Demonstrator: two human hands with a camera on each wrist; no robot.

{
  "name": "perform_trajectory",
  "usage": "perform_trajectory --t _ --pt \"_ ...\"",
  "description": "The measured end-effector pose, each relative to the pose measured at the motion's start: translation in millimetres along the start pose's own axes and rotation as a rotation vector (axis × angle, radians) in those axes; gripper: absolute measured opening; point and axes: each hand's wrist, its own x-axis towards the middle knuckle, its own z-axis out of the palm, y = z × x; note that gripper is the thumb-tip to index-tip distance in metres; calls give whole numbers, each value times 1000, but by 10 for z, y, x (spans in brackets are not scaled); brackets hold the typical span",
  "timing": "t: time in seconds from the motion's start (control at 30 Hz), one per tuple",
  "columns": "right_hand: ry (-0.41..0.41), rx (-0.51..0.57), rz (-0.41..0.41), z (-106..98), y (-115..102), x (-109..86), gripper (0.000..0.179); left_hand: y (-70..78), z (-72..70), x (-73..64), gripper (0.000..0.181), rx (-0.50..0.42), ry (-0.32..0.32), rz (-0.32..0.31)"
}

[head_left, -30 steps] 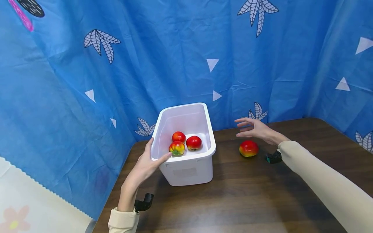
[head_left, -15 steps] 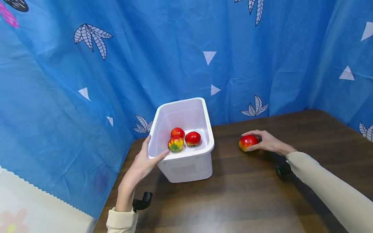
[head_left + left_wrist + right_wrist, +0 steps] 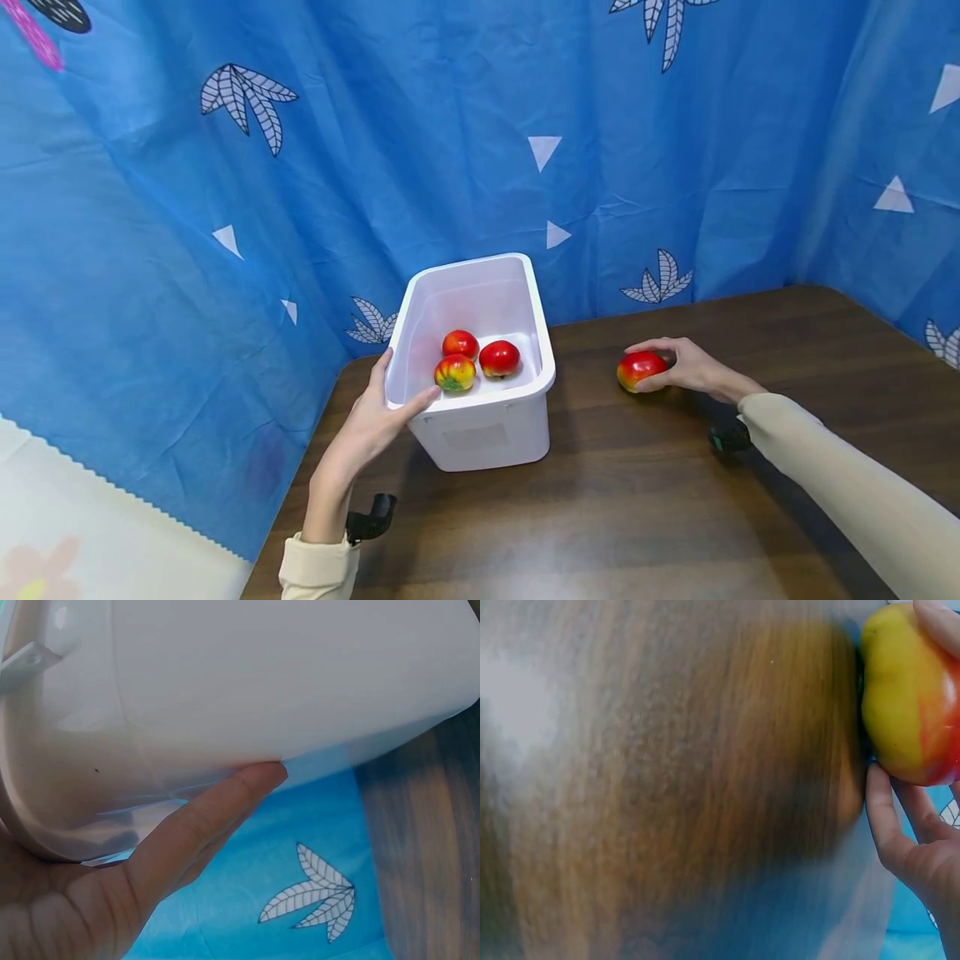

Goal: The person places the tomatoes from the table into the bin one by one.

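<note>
At the near left corner of a white plastic bin (image 3: 480,433), my left hand (image 3: 369,421) grips the rim, thumb over the edge. The left wrist view shows fingers (image 3: 202,817) lying along the bin's outer wall. Inside the bin sit three glossy fruits: a red one (image 3: 460,343) at the back, a red one (image 3: 499,358) on the right, and a yellow-and-red one (image 3: 454,373) with green markings in front. Right of the bin, my right hand (image 3: 686,367) holds a red-and-yellow fruit (image 3: 636,370) down at the table, thumb and fingers around its sides.
The dark wooden table (image 3: 600,517) runs back to a blue patterned curtain (image 3: 465,142), which hangs behind the bin and along both sides. A pale cloth with a scalloped edge (image 3: 90,533) shows at lower left.
My right hand has come down from above the lone fruit and taken hold of it. The left hand stays on the bin's rim; the head view has shifted slightly.
</note>
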Motion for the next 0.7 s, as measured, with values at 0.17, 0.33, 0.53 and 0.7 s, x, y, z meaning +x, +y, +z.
perform_trajectory --t 0.17,0.33,0.53,0.7 --pt "17 39 -20 -41 -23 -24 69 8 6 -10 109 1 5 -3" --pt "45 131 -35 -113 -106 -49 66 13 10 -10 109 10 13 -3" --pt "57 210 -4 -210 -279 -55 71 15 18 -12 109 -2 12 2" --pt "65 242 -10 -270 -501 -36 73 15 14 -26 109 -16 13 0"
